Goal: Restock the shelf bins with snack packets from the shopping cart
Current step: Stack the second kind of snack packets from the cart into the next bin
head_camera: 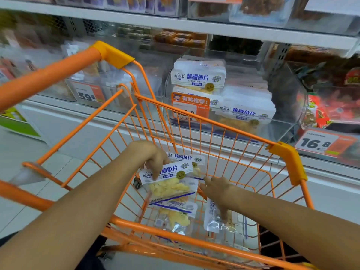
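Observation:
Both my arms reach down into an orange wire shopping cart [196, 115]. My left hand [155, 158] grips the top edge of a white and clear grilled cod fillet packet [171, 184], lifted above the others. My right hand [218, 190] reaches down onto another packet [214, 221] lying at the cart's bottom right, fingers pointing down at it. More packets lie underneath [175, 217] and behind [194, 160]. Beyond the cart, a clear shelf bin [284, 131] holds the same packets stacked [198, 76] and leaning [245, 114].
An orange price tag [190, 108] hangs on the bin front. Neighbouring bins hold red snack packs [331, 106] on the right and pale packs at the left with a 59.8 tag [87, 95]. A 16.8 tag [319, 143] sits lower right. A higher shelf [175, 24] runs above.

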Tool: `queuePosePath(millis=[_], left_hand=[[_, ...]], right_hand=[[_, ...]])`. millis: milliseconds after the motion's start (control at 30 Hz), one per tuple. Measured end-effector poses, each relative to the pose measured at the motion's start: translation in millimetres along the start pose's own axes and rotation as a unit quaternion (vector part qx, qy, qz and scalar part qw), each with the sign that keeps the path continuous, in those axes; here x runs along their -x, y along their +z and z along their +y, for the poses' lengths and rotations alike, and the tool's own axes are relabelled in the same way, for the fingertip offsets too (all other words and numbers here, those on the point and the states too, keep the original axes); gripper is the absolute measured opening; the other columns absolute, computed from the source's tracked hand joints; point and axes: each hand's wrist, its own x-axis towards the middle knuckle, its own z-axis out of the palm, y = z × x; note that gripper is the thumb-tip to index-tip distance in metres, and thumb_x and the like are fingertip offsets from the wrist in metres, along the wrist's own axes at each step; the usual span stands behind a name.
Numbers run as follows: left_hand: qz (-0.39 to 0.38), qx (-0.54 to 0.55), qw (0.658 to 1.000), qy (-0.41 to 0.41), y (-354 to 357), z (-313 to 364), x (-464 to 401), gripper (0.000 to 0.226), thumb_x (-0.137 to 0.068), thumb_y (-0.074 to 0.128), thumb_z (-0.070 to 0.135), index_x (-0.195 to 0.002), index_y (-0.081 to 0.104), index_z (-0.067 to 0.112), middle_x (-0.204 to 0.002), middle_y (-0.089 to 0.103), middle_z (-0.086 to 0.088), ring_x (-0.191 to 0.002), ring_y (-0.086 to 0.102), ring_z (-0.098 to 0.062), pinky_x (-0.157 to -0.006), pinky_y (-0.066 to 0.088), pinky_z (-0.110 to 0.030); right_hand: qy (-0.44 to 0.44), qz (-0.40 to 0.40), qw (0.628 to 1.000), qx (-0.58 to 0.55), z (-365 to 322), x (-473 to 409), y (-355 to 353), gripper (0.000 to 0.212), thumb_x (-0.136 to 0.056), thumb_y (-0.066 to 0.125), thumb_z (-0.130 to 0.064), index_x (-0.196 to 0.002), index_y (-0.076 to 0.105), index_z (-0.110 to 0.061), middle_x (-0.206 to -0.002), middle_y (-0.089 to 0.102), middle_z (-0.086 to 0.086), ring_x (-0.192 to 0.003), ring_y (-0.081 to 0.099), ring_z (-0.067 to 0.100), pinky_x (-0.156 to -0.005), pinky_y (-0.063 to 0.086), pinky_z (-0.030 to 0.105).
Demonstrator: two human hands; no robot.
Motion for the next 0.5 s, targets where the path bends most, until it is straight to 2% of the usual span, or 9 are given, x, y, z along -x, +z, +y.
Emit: queuePosePath(millis=[67,167,233,267,300,333,400,500], left_hand=[[-0.01,0.023,1.0,0.005,-3,-2,2,0.053,-0.093,0.062,0.018,-0.142,0.044,0.022,-0.141,0.047,-0.006,-0.125,0.049,-0.027,-0.098,0.048,-0.038],[-0.004,0.064,0.998,0.01,-6,-4,9,0.047,-0.094,0.059,0.027,-0.138,0.048,0.016,-0.142,0.048,-0.006,-0.127,0.048,-0.025,-0.103,0.046,-0.038],[0.001,0.107,0.994,0.011,-9,-6,13,0.046,-0.095,0.058,0.032,-0.136,0.051,0.012,-0.137,0.051,-0.005,-0.124,0.051,-0.023,-0.101,0.046,-0.036],[0.009,0.129,0.991,0.013,-11,-7,16,0.044,-0.095,0.056,0.033,-0.133,0.052,0.011,-0.13,0.054,-0.004,-0.12,0.053,-0.022,-0.099,0.048,-0.034],[0.019,0.152,0.988,0.016,-13,-8,19,0.043,-0.096,0.055,0.034,-0.131,0.053,0.009,-0.121,0.056,-0.003,-0.112,0.056,-0.021,-0.095,0.049,-0.032],[0.026,0.176,0.984,0.021,-15,-9,20,0.043,-0.097,0.054,0.034,-0.13,0.052,0.008,-0.113,0.056,-0.003,-0.104,0.057,-0.021,-0.092,0.051,-0.031],[0.033,0.221,0.974,0.038,-18,-10,25,0.042,-0.097,0.053,0.033,-0.129,0.053,0.006,-0.109,0.059,-0.006,-0.094,0.06,-0.019,-0.092,0.053,-0.032],[0.026,0.274,0.958,0.078,-22,-10,30,0.038,-0.099,0.049,0.027,-0.13,0.052,0.004,-0.112,0.065,-0.009,-0.095,0.067,-0.022,-0.094,0.053,-0.036]], right_hand=[[-0.023,0.018,0.999,0.026,8,2,-5,0.093,-0.08,0.074,-0.037,-0.149,0.019,-0.008,-0.152,0.02,0.018,-0.13,0.037,0.031,-0.102,0.042,0.04],[-0.036,-0.025,0.999,-0.005,21,10,-17,0.08,-0.075,0.078,-0.043,-0.137,0.044,-0.005,-0.137,0.044,0.013,-0.122,0.045,0.03,-0.101,0.043,0.04],[-0.043,-0.034,0.995,-0.087,31,19,-30,0.056,-0.075,0.078,-0.04,-0.116,0.061,-0.006,-0.114,0.061,0.008,-0.105,0.057,0.027,-0.089,0.049,0.037],[-0.054,-0.014,0.99,-0.128,36,25,-36,0.045,-0.075,0.078,-0.04,-0.104,0.066,-0.007,-0.099,0.065,0.005,-0.095,0.06,0.026,-0.081,0.05,0.035],[-0.069,0.014,0.982,-0.173,41,31,-43,0.041,-0.076,0.078,-0.039,-0.1,0.069,-0.007,-0.089,0.065,0.002,-0.088,0.061,0.024,-0.075,0.05,0.032],[-0.089,0.043,0.968,-0.229,45,38,-47,0.036,-0.077,0.078,-0.037,-0.097,0.071,-0.008,-0.084,0.064,-0.002,-0.084,0.06,0.02,-0.07,0.047,0.028],[-0.126,0.109,0.918,-0.361,54,54,-53,0.024,-0.078,0.077,-0.032,-0.093,0.074,-0.013,-0.086,0.061,-0.009,-0.08,0.054,0.009,-0.066,0.04,0.02],[-0.127,0.25,0.801,-0.529,67,68,-55,0.016,-0.077,0.078,-0.031,-0.084,0.074,-0.018,-0.096,0.06,-0.003,-0.084,0.053,0.011,-0.067,0.041,0.022]])
